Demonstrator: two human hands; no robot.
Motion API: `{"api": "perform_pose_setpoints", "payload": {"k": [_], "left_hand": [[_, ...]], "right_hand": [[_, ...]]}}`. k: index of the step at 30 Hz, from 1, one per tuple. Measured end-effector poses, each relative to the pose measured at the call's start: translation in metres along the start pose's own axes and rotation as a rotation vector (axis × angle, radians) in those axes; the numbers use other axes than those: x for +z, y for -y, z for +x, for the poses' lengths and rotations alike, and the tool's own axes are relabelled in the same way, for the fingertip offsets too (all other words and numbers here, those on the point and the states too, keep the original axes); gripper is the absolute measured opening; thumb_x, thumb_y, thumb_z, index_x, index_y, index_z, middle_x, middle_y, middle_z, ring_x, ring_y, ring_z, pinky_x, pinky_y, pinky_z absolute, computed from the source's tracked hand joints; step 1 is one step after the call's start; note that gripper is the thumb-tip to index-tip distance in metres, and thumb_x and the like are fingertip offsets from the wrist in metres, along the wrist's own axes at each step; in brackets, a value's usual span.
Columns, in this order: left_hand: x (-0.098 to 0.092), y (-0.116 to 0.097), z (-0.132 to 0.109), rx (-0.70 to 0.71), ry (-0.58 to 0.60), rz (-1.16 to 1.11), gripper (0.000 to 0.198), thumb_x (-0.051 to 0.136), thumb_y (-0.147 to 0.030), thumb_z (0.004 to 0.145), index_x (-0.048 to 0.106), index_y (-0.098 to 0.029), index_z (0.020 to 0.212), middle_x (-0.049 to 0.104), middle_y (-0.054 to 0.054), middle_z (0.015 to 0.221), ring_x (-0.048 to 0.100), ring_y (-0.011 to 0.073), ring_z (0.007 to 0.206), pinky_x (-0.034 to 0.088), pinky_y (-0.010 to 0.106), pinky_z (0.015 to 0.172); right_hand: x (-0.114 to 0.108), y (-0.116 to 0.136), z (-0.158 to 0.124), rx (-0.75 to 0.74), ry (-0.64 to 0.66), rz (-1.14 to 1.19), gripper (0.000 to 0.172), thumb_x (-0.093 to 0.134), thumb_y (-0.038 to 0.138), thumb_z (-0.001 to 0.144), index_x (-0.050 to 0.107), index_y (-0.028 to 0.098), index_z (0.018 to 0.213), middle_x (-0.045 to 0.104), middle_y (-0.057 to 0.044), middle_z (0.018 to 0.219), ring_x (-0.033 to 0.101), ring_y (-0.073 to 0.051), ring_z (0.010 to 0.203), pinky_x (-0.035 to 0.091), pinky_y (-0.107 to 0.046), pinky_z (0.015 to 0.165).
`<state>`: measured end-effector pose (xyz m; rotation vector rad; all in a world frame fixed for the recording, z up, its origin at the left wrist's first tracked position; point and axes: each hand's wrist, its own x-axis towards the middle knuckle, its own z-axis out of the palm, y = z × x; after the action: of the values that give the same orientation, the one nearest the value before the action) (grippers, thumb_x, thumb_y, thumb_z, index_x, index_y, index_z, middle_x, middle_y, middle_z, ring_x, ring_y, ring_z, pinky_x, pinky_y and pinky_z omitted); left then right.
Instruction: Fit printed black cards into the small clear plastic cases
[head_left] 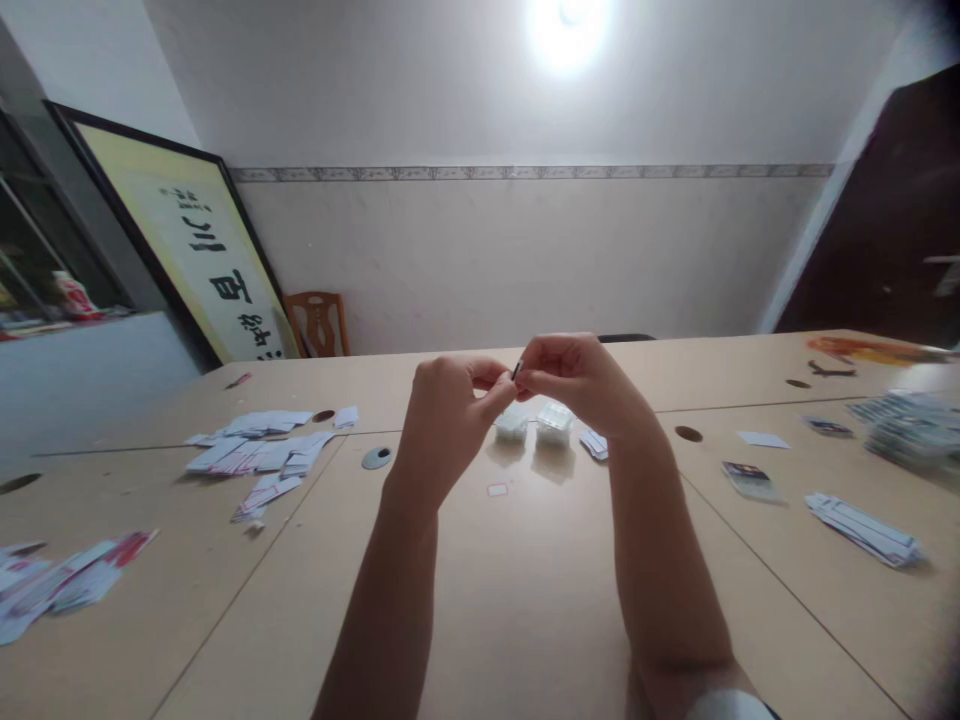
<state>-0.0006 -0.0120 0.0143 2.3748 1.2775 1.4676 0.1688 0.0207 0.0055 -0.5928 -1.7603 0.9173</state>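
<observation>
Both my hands are raised above the middle of the wooden table (pixel 525 600), fingertips meeting. My left hand (pixel 450 410) and my right hand (pixel 574 375) pinch a tiny dark object (pixel 517 369) between them; it is too small to name. Just beyond the hands, two small clear plastic boxes (pixel 512 422) (pixel 555 421) stand on the table. A small white label with a red edge (pixel 497 489) lies flat below my hands. A few small cards (pixel 594 443) lie right of the boxes.
Piles of white cards lie at the left (pixel 259 455), far left (pixel 60 585) and right (pixel 862 527), with a stack at the far right (pixel 907 425). A grey cable cap (pixel 376 458) sits left. A wooden chair (pixel 319 322) and framed calligraphy (pixel 199 255) stand behind.
</observation>
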Motion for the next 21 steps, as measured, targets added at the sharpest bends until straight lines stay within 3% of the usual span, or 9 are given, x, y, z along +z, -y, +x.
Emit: {"api": "perform_pose_setpoints", "payload": {"k": [5,21], "left_hand": [[-0.0013,-0.0005,0.0014,0.005,-0.008,-0.029,0.022,0.061,-0.015,0.08,0.074,-0.018,0.063,0.066,-0.005,0.055,0.055,0.0091,0.053,0.041,0.022,0.057],[-0.0015,0.002,0.0017,0.007,0.012,-0.079,0.022,0.062,-0.019,0.084,0.076,-0.019,0.068,0.07,-0.003,0.062,0.06,0.0111,0.059,0.045,0.022,0.061]], "right_hand": [[-0.0005,0.0009,-0.0004,-0.013,0.003,0.012,0.01,0.066,0.012,0.077,0.068,0.018,0.07,0.065,0.001,0.065,0.063,-0.013,0.069,0.052,-0.03,0.067],[-0.0024,0.0001,-0.0017,-0.024,0.021,0.027,0.009,0.067,0.013,0.079,0.069,0.018,0.072,0.067,0.0,0.067,0.064,-0.013,0.07,0.052,-0.031,0.069]]}}
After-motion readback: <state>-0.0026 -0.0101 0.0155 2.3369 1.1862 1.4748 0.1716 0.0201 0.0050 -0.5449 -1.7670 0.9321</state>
